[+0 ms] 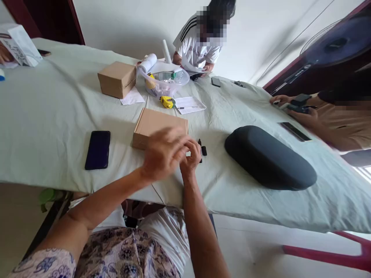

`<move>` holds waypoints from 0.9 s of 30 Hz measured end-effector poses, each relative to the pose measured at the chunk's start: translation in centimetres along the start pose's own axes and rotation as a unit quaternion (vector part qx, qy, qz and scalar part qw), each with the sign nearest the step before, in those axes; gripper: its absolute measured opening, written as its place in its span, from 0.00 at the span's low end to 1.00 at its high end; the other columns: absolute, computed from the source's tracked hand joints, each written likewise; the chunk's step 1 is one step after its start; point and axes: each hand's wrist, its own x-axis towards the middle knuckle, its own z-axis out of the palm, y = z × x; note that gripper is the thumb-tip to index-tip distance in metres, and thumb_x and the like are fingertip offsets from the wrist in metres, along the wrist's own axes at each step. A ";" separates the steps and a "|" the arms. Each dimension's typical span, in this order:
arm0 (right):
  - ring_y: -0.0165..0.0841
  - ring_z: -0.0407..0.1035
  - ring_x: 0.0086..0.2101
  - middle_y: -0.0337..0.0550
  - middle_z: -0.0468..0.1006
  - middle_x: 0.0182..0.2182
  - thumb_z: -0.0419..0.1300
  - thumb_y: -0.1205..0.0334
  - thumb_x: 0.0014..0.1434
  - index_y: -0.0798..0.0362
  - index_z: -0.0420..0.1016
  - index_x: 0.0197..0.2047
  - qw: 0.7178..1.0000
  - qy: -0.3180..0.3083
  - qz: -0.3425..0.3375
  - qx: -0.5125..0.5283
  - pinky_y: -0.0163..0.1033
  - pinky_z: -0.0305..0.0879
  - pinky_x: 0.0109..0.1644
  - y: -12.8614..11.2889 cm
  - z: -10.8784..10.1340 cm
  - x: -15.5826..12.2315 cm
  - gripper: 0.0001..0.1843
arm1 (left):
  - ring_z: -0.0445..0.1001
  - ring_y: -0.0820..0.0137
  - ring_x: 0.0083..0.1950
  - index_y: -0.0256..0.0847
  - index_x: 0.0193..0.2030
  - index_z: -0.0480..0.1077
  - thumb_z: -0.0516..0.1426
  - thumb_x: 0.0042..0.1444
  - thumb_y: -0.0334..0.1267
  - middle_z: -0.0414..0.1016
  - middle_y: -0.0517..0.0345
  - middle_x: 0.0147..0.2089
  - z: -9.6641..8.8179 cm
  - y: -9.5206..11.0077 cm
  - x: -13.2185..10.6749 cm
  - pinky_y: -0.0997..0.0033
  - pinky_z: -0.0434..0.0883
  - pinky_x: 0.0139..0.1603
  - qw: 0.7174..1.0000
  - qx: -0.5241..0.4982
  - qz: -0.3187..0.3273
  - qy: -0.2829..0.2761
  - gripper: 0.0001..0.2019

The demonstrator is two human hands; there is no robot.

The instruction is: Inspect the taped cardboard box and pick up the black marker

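Note:
My left hand (164,154) is smeared by motion in front of a closed brown cardboard box (158,119); its fingers reach toward my other hand and I cannot make out whether they hold anything. My right hand (190,158) is curled in a pinch, thumb and forefinger drawn together, just above the table edge. Whatever sits between those fingertips, if anything, is too small or too blurred to name. Just past my right hand lies a small black object (204,150), partly hidden by it. The box rests flat on the cloth-covered table (121,166).
Left of me lies a dark phone (97,150); a black hard case (269,156) is at right. Farther back are another cardboard box (117,79), a plastic basket (166,87), a yellow tape measure (167,102) and a pen on paper (189,105). Other people sit across and at right.

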 end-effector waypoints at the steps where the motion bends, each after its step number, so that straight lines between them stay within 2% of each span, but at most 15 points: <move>1: 0.42 0.73 0.48 0.49 0.78 0.48 0.55 0.59 0.68 0.48 0.76 0.46 1.000 0.019 0.001 0.005 0.51 0.73 0.48 -0.1 0.1 0.0 0.10 | 0.62 0.50 0.72 0.43 0.58 0.74 0.51 0.66 0.48 0.69 0.42 0.66 -0.2 -2.5 0.8 0.40 0.58 0.71 0.993 0.067 -0.038 0.091 0.20; 2: 0.41 0.73 0.47 0.49 0.78 0.47 0.57 0.58 0.67 0.48 0.77 0.45 0.999 0.048 0.005 0.009 0.48 0.73 0.45 -0.1 0.2 0.1 0.08 | 0.60 0.47 0.73 0.41 0.59 0.73 0.53 0.64 0.51 0.67 0.39 0.68 -0.3 -4.6 1.3 0.39 0.57 0.71 0.977 0.120 -0.066 0.163 0.23; 4: 0.40 0.73 0.45 0.49 0.77 0.47 0.60 0.55 0.65 0.47 0.76 0.47 0.996 0.087 0.017 0.007 0.44 0.73 0.40 -0.3 0.4 0.1 0.09 | 0.60 0.45 0.73 0.38 0.63 0.69 0.54 0.62 0.56 0.63 0.33 0.70 -0.3 -8.0 1.5 0.40 0.59 0.70 0.952 0.173 -0.099 0.233 0.29; 6: 0.42 0.73 0.47 0.51 0.75 0.52 0.62 0.50 0.63 0.47 0.73 0.52 0.994 0.104 0.037 -0.011 0.45 0.73 0.39 -0.4 0.7 0.1 0.17 | 0.60 0.45 0.73 0.35 0.66 0.64 0.53 0.62 0.59 0.61 0.29 0.70 0.0 -10.0 1.0 0.43 0.62 0.68 0.941 0.183 -0.114 0.262 0.34; 8: 0.45 0.72 0.51 0.54 0.72 0.56 0.64 0.46 0.62 0.46 0.69 0.58 0.993 0.101 0.049 -0.031 0.49 0.74 0.44 -0.5 1.1 0.0 0.25 | 0.63 0.48 0.71 0.34 0.68 0.61 0.53 0.63 0.61 0.63 0.29 0.68 0.5 -11.0 0.2 0.47 0.65 0.68 0.945 0.162 -0.109 0.261 0.36; 11: 0.48 0.68 0.56 0.54 0.71 0.57 0.64 0.44 0.61 0.46 0.68 0.59 0.995 0.080 0.044 -0.048 0.57 0.71 0.56 -0.9 1.5 -0.1 0.27 | 0.69 0.52 0.66 0.37 0.68 0.58 0.53 0.63 0.61 0.68 0.33 0.64 1.2 -11.4 -0.7 0.50 0.67 0.66 0.953 0.132 -0.095 0.255 0.36; 13: 0.48 0.68 0.57 0.54 0.70 0.56 0.65 0.43 0.60 0.46 0.69 0.57 0.994 0.077 0.046 -0.059 0.60 0.69 0.59 -1.2 1.7 -0.2 0.26 | 0.70 0.51 0.64 0.37 0.67 0.59 0.56 0.60 0.63 0.69 0.34 0.62 1.5 -11.2 -1.1 0.49 0.68 0.65 0.955 0.133 -0.083 0.250 0.38; 17: 0.49 0.68 0.56 0.53 0.69 0.56 0.67 0.38 0.55 0.45 0.70 0.52 0.990 0.091 0.067 -0.079 0.60 0.71 0.57 -1.7 1.9 -0.2 0.29 | 0.69 0.49 0.64 0.38 0.61 0.64 0.61 0.52 0.66 0.68 0.35 0.60 1.8 -10.8 -1.6 0.47 0.69 0.64 0.957 0.154 -0.064 0.239 0.39; 21: 0.49 0.68 0.55 0.54 0.69 0.56 0.67 0.36 0.54 0.46 0.70 0.51 0.988 0.102 0.078 -0.085 0.59 0.71 0.56 -1.9 2.0 -0.1 0.30 | 0.69 0.49 0.63 0.39 0.61 0.63 0.62 0.52 0.65 0.68 0.35 0.59 1.9 -10.5 -1.5 0.46 0.69 0.64 0.953 0.162 -0.068 0.245 0.39; 24: 0.48 0.70 0.55 0.54 0.72 0.55 0.65 0.40 0.58 0.47 0.72 0.50 0.989 0.108 0.066 -0.072 0.58 0.71 0.56 -1.7 1.8 0.0 0.24 | 0.69 0.50 0.63 0.38 0.61 0.64 0.63 0.54 0.62 0.69 0.35 0.59 1.9 -10.6 -1.5 0.47 0.68 0.64 0.954 0.153 -0.058 0.251 0.36; 27: 0.46 0.73 0.54 0.53 0.76 0.54 0.60 0.47 0.66 0.48 0.73 0.48 0.990 0.117 0.069 -0.035 0.56 0.72 0.55 -1.2 1.6 0.1 0.15 | 0.69 0.52 0.63 0.38 0.60 0.65 0.61 0.56 0.61 0.69 0.36 0.58 2.0 -11.1 -1.4 0.49 0.68 0.64 0.953 0.149 -0.044 0.258 0.34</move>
